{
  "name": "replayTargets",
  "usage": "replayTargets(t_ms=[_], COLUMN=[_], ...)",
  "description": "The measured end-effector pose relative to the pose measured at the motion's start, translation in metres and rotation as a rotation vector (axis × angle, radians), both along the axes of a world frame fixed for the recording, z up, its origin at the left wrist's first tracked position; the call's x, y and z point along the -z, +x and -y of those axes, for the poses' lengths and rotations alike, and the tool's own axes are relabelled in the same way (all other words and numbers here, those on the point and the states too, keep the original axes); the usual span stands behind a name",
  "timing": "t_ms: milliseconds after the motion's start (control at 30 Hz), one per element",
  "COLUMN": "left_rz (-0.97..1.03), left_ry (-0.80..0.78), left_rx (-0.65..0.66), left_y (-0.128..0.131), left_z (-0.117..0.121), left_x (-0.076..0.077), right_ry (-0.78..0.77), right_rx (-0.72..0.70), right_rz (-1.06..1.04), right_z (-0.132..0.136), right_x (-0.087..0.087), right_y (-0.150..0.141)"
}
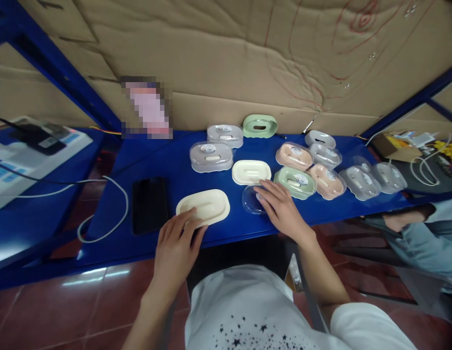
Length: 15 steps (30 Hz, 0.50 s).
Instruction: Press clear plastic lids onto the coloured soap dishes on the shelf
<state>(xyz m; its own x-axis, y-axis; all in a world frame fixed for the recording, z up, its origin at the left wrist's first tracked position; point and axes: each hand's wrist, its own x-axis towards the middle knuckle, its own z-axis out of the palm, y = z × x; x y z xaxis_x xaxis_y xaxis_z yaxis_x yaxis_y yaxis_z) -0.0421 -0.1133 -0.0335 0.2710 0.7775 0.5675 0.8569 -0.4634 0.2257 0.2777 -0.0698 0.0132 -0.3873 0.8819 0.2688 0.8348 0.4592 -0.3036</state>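
Note:
My left hand (177, 245) rests at the table's front edge, its fingers stretched onto the near rim of a cream soap dish (204, 206). My right hand (280, 206) lies flat with fingers spread on a clear plastic lid (251, 199). Just behind that lid sits a cream inner tray (251, 171). A green soap dish with a clear lid (295, 181) sits right of my right hand. Neither hand grips anything.
Several more lidded soap dishes, pink (294, 155), grey (210, 156) and green (260, 126), cover the blue table (113, 228). A black phone (149, 204) lies left of the cream dish, by a white cable (116, 218). Another person's leg (415, 228) is at right.

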Motion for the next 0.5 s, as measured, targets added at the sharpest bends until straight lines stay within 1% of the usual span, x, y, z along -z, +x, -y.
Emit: replayTargets(t_ms=[67, 133, 200, 267, 333, 367, 433, 500], left_rz=[0.000, -0.003, -0.006, -0.004, 0.007, 0.014, 0.032, 0.047], left_ry=[0.007, 0.005, 0.005, 0.007, 0.005, 0.004, 0.007, 0.012], left_rx=[0.015, 0.037, 0.047, 0.043, 0.033, 0.027, 0.021, 0.018], left_y=[0.003, 0.007, 0.010, 0.012, 0.014, 0.014, 0.015, 0.014], left_z=[-0.001, -0.003, -0.007, -0.011, -0.014, -0.014, -0.014, -0.013], left_x=[0.001, 0.000, -0.001, -0.002, -0.003, -0.002, -0.001, 0.000], right_ry=[0.020, 0.048, 0.075, 0.089, 0.095, 0.085, 0.052, 0.037], right_rx=[-0.032, -0.034, -0.003, 0.026, 0.029, 0.029, 0.044, 0.067], right_rz=[0.002, 0.037, 0.101, 0.182, 0.241, 0.261, 0.283, 0.294], right_z=[-0.022, -0.057, -0.105, -0.158, -0.205, -0.224, -0.250, -0.261], right_x=[-0.011, -0.024, -0.035, -0.042, -0.045, -0.045, -0.043, -0.041], right_y=[0.008, 0.015, 0.022, 0.027, 0.032, 0.034, 0.038, 0.042])
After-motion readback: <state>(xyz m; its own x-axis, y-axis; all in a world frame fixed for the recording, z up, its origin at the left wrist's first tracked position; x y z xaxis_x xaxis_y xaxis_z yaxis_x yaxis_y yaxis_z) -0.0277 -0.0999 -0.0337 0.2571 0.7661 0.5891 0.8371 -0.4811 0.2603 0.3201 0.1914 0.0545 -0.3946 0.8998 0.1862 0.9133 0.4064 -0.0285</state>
